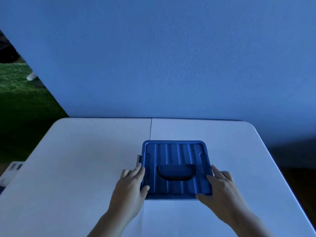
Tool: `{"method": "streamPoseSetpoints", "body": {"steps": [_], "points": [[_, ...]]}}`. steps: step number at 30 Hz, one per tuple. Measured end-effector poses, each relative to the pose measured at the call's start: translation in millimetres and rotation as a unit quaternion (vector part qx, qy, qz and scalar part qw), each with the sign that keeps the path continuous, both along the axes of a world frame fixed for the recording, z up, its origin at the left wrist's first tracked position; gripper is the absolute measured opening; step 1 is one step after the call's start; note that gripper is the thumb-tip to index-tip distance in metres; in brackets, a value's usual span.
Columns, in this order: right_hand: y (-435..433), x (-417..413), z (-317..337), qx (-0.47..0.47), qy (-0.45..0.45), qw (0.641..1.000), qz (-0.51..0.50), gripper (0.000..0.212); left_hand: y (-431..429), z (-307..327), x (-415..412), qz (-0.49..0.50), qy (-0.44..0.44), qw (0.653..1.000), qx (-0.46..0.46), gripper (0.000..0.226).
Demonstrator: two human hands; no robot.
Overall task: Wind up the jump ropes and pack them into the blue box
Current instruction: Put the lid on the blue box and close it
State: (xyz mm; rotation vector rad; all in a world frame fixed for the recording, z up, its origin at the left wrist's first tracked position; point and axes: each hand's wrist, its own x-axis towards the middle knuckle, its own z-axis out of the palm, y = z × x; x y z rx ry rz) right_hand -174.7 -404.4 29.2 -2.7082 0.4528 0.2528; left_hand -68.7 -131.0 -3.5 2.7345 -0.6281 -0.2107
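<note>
**Closed box, both hands gripping its lid**

Blue box (172, 196) is sitting on the white table (85, 159), a little right of the table's centre seam and towards the near edge. Ribbed lid (177, 152) is lying flat over the box and covering the whole opening, so it is hiding whatever is inside. Black handle (174, 179) is lying in the recess in the near half of the lid. Grey latch (139, 159) is showing at the left side of the box, standing upright against it.

Left hand (130, 187) is grasping the lid's near left edge. Its thumb (145, 188) is pressing on top by the corner, and its fingers (138, 169) are reaching along the left side, the tips touching the bottom of the latch.

Right hand (222, 189) is grasping the near right edge in the same way. Its thumb (202, 196) is lying on the front right corner, and its fingers (215, 171) are wrapping over the right rim. Neither hand is touching the handle.

Blue wall (171, 65) is standing just behind the table. Green turf (15, 86) is showing at the far left.
</note>
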Motion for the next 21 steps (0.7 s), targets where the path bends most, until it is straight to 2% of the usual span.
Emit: {"method": "streamPoseSetpoints", "body": {"steps": [3,7,10,12,13,14,17,18,21], "points": [[0.1,-5.0,-4.0,-0.016,0.006,1.000,0.012,0.047,7.6,-12.0,0.7,-0.015,-0.040,0.999,0.008,0.060],[8.7,2.9,8.2,-0.058,0.038,0.997,0.030,0.040,8.7,-13.8,0.1,-0.022,-0.053,0.998,-0.003,0.060],[22.9,22.9,17.3,-0.041,0.010,0.997,0.059,0.056,7.9,-7.8,7.9,0.001,-0.003,0.995,-0.099,0.060],[37.0,42.9,20.0,-0.020,-0.030,0.995,0.095,0.067,6.4,-12.1,22.7,0.093,0.044,0.975,-0.196,0.058],[45.1,53.9,20.2,-0.012,-0.041,0.992,0.121,0.071,4.1,-12.7,32.3,0.167,0.099,0.952,-0.238,0.058],[53.3,64.6,19.3,-0.009,-0.041,0.988,0.150,0.076,1.3,-11.3,41.2,0.246,0.179,0.910,-0.282,0.057],[75.4,92.4,14.8,-0.023,-0.015,0.973,0.228,0.088,-5.0,-6.0,54.8,0.392,0.397,0.718,-0.416,0.048],[80.8,99.4,12.8,-0.032,-0.003,0.969,0.245,0.091,-4.5,-3.5,55.3,0.399,0.430,0.686,-0.431,0.047],[90.2,112.5,5.8,-0.065,0.035,0.960,0.269,0.099,-2.3,-3.8,53.3,0.394,0.454,0.668,-0.438,0.043]]}}
